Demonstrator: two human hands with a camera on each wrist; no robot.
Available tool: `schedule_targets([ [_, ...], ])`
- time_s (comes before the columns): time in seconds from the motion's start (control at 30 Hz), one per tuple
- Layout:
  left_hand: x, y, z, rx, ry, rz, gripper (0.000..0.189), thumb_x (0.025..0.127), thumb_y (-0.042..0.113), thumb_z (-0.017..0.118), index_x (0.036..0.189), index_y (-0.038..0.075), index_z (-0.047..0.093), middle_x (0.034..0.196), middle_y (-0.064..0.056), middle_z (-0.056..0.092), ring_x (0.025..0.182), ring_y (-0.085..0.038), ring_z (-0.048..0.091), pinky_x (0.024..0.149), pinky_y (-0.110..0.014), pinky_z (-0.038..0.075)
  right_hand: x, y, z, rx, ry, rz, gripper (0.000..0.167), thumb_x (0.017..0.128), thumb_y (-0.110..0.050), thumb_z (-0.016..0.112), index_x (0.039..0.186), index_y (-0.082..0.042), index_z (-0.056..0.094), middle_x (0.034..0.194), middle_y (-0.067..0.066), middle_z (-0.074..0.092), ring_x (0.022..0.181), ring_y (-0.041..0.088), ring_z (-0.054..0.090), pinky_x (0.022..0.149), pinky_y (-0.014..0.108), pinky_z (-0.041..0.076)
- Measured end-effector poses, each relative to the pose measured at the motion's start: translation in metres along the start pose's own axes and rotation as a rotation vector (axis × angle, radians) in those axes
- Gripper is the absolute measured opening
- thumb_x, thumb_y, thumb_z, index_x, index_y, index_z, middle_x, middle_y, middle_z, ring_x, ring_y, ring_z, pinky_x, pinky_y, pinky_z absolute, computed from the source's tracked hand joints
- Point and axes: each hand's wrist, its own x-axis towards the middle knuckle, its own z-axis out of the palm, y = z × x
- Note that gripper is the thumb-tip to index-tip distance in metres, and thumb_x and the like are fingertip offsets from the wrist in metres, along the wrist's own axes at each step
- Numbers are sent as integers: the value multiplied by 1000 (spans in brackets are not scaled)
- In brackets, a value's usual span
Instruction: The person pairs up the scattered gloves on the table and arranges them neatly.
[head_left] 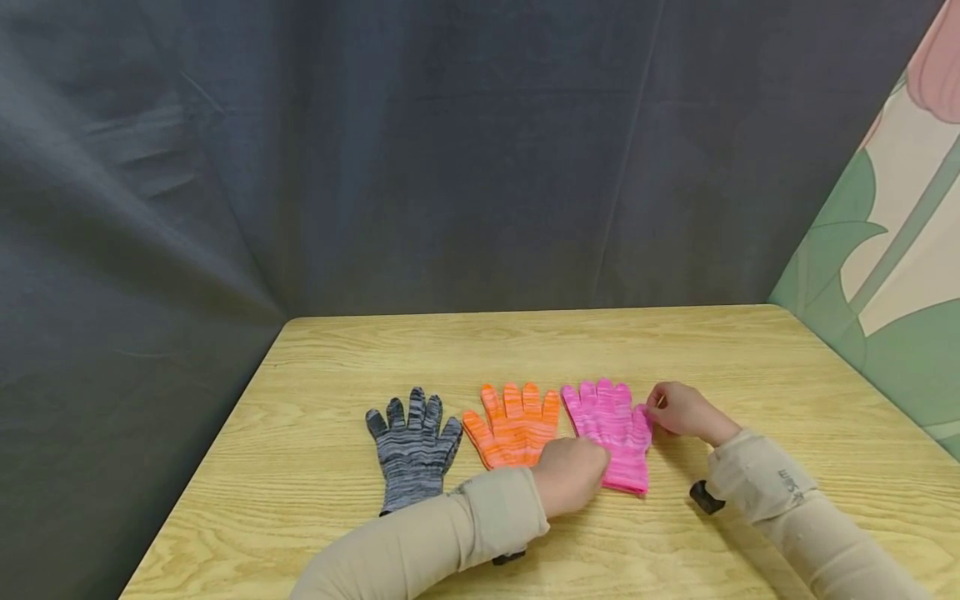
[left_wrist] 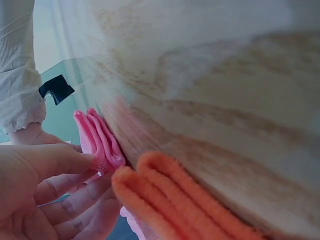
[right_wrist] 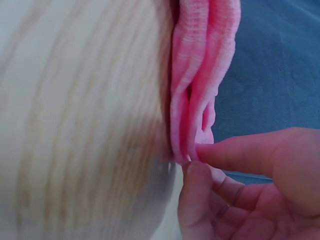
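Note:
A pink knit glove [head_left: 617, 429] lies on the wooden table with its fingers pointing away; layered edges show in both wrist views. My left hand [head_left: 573, 475] is at its cuff, and in the left wrist view the thumb [left_wrist: 65, 159] and fingers pinch the pink fabric. My right hand [head_left: 684, 410] pinches the tip of the glove's thumb, between thumb and forefinger in the right wrist view. Just left of the pink glove is an orange knit glove [head_left: 517, 425], its cuff hidden behind my left hand and sleeve. Farther left lies a grey-and-black glove [head_left: 412, 458], fingers also pointing away.
The gloves lie in a row on the wooden table [head_left: 360, 350]. A dark curtain [head_left: 465, 167] hangs behind and at the left. At the right is a panel with a flower pattern [head_left: 892, 267]. Black wrist mounts [head_left: 707, 497] show below my beige sleeves.

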Motion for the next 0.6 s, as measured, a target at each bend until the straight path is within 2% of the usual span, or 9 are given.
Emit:
schedule_targets([
  [0.27, 1, 2, 3, 40, -35, -11, 14, 89, 17, 59, 77, 22, 64, 70, 7, 64, 60, -6, 58, 46, -21, 42, 2, 1, 3, 2, -14, -4, 16, 88, -12, 58, 81, 2, 56, 62, 3, 52, 52, 10, 49, 51, 26, 41],
  [0.43, 2, 4, 4, 49, -55, -29, 17, 87, 16, 60, 73, 24, 64, 72, 9, 64, 65, -5, 59, 49, -22, 44, 2, 0, 3, 13, -25, -5, 14, 87, -10, 59, 85, 3, 55, 66, 5, 55, 53, 10, 50, 52, 26, 42],
  [0.6, 1, 4, 4, 90, -61, -3, 18, 86, 15, 60, 73, 24, 67, 75, 8, 66, 66, -6, 60, 51, -22, 47, 2, 0, 2, -9, -24, -12, 12, 87, -9, 58, 85, 3, 54, 66, 6, 54, 53, 11, 49, 52, 26, 42],
])
